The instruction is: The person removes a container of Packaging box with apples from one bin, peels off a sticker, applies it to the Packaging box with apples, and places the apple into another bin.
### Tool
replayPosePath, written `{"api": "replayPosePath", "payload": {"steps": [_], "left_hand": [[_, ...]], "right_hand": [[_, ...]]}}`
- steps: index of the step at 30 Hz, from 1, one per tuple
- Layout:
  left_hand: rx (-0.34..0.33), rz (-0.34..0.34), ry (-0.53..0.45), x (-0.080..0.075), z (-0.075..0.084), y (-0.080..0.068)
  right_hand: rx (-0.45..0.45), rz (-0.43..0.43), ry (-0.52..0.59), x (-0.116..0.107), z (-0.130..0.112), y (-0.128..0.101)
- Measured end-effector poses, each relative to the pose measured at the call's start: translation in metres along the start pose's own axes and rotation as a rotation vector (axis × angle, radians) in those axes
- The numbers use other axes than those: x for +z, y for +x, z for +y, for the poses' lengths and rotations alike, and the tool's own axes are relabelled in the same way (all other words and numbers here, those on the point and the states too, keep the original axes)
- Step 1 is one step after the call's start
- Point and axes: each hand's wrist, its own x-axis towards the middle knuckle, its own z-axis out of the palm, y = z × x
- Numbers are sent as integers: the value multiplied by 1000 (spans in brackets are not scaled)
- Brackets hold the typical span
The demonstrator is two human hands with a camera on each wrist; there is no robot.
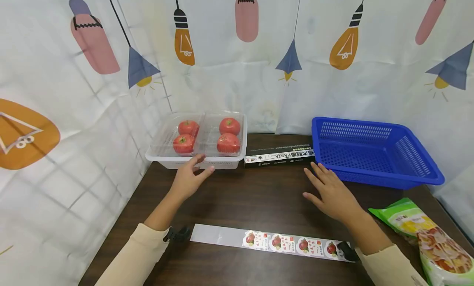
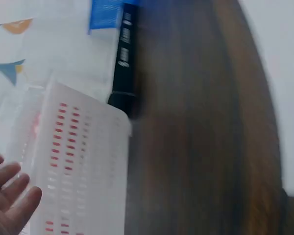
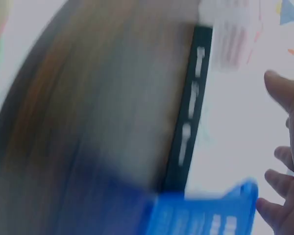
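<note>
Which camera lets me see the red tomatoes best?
The head view: four tomatoes sit clearly in clear packs inside the white basket. The left wrist view shows only red blurs through the basket's wall; the right wrist view shows none.

Head view: bright, even, diffuse light; source not visible. Soft, faint shadows under the left hand (image 1: pixel 189 180) and right hand (image 1: pixel 332 192) on the dark table (image 1: pixel 240 203). Mild sheen on the clear tomato packs (image 1: pixel 201 133) and the snack bag (image 1: pixel 426 232). Focus sharp at centre; wide-angle bending at the frame edges. Both wrist views: heavy motion blur. The white basket (image 2: pixel 81 166) is smeared and washed out; the black box (image 3: pixel 188 122) print is unreadable; the blue basket (image 3: pixel 206 213) is streaked.
</note>
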Motion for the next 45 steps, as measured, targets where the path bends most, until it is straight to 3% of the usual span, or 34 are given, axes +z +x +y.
{"api": "replayPosePath", "payload": {"steps": [6, 9, 14, 18, 22, 26, 34, 38, 45], "left_hand": [[-283, 79, -449, -12, 6, 12], [-380, 71, -640, -17, 9, 15], [-479, 24, -912, -26, 8, 20], [-504, -17, -1069, -30, 5, 23], [-517, -22, -1153, -30, 3, 27], [-529, -28, -1174, -31, 3, 29], [-552, -56, -1160, -33, 2, 34], [-559, -92, -1214, -32, 6, 35], [-568, -87, -1274, -30, 13, 36]], "right_hand": [[-23, 7, 137, 21, -32, 41], [-11, 22, 217, 28, -45, 61], [72, 16, 369, 33, -65, 101], [184, -27, 528, 38, -76, 133], [313, -56, 672, 46, -82, 161], [395, -53, 794, 50, -89, 181], [424, -38, 882, 55, -106, 208], [447, -52, 906, 58, -111, 214], [505, -12, 995, 54, -115, 220]]}}
